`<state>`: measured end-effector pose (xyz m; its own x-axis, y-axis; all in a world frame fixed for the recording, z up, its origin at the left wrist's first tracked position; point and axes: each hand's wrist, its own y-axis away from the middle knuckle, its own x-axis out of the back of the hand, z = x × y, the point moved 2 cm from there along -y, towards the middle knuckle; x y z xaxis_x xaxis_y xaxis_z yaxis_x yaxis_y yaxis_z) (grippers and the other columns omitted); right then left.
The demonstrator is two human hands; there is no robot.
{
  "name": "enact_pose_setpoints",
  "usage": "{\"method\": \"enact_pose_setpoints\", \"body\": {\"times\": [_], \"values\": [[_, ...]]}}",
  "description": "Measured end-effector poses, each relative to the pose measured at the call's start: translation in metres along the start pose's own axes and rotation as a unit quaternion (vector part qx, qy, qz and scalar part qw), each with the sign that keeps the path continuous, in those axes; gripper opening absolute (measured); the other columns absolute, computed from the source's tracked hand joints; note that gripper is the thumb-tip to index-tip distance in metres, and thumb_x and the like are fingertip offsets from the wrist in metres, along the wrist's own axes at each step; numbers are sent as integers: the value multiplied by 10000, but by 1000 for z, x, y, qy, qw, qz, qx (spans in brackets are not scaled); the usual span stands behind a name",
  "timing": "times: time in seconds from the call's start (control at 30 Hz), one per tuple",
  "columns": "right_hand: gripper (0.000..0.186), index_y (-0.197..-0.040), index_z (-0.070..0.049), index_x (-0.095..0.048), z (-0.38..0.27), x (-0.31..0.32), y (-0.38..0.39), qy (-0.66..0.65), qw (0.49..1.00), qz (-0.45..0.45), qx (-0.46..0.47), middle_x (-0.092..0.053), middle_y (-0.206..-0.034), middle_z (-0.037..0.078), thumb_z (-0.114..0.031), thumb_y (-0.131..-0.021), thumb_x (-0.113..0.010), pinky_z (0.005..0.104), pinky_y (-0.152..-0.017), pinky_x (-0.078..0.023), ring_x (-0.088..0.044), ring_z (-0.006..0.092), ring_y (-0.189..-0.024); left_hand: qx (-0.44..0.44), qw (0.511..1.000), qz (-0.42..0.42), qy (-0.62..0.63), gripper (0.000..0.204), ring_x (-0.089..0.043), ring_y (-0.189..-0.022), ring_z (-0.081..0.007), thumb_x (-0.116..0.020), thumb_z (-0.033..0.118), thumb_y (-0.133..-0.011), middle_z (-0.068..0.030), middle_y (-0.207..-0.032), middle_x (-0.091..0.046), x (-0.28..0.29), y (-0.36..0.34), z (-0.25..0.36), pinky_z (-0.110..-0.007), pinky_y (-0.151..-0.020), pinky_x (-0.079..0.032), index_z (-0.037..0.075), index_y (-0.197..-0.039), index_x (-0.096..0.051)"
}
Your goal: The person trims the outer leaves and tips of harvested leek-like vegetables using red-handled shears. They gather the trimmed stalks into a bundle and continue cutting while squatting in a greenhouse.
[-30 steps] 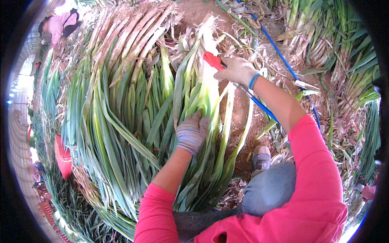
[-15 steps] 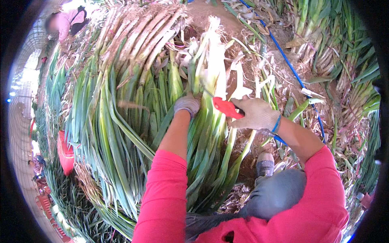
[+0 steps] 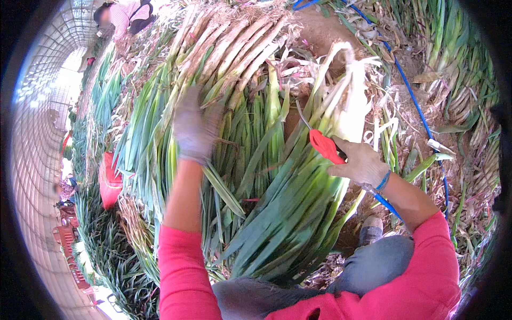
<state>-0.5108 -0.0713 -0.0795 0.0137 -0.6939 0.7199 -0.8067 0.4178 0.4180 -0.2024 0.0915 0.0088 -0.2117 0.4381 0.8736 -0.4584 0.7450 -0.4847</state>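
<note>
The gloved right hand (image 3: 361,162) is gripping a red-handled knife (image 3: 324,145), its blade lying against the bundle of leeks (image 3: 298,208) resting across the person's lap. The gloved left hand (image 3: 194,128) is blurred above the leek pile (image 3: 213,69) left of that bundle; whether it is grasping anything cannot be told.

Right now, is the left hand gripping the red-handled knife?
No, the red-handled knife sits in the right hand, while the gloved left hand is raised over the leek pile.
</note>
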Motion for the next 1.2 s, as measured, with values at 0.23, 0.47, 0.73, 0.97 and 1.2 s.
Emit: {"method": "enact_pose_setpoints", "body": {"times": [0.23, 0.47, 0.73, 0.97, 1.2], "values": [[883, -1453, -54, -410, 0, -8, -1, 6, 1000, 11, 5, -706, -942, 196, -511, -755, -700, 440, -848, -540, -693, 371, -901, 245, 932, -253, -87, 1040, -341, -1408, -407, -512, 810, -786, -231, -1526, -369, -23, 5, -112, -447, -1166, -281, 16, -1455, -441], [855, -1436, -58, -423, -13, -1, 6, 24, 1000, -3, 4, -698, -941, 209, -498, -752, -682, 451, -852, -536, -685, 384, -894, 110, 920, -338, -165, 961, -331, -1417, -384, -596, 724, -774, -205, -1511, -391, -4, 38, -18, -525, -1177, -216, 90, -1477, -428], [776, -1379, -49, -489, -5, -1, 31, 12, 999, 13, 27, -689, -953, 231, -490, -768, -673, 455, -851, -538, -684, 390, -901, 4, 930, -354, -103, 872, -349, -1424, -325, -681, 568, -789, -170, -1510, -400, -71, 120, 66, -637, -1166, -153, 131, -1486, -389], [870, -1435, -88, -470, -23, -30, 62, 19, 982, -146, 122, -698, -940, 247, -575, -743, -672, 445, -854, -546, -690, 393, -917, 76, 916, -383, -91, 953, -614, -1151, -338, -685, 512, -815, -189, -1287, -604, -56, 112, 56, -573, -1156, -221, 108, -1548, -228], [898, -1443, -61, -450, -21, -10, 28, 21, 992, -107, 55, -698, -935, 249, -591, -752, -668, 449, -829, -557, -696, 378, -905, 124, 903, -408, -47, 1019, -595, -1208, -359, -702, 500, -805, -229, -1306, -607, -55, 111, 57, -535, -1183, -176, 92, -1561, -155]]}}
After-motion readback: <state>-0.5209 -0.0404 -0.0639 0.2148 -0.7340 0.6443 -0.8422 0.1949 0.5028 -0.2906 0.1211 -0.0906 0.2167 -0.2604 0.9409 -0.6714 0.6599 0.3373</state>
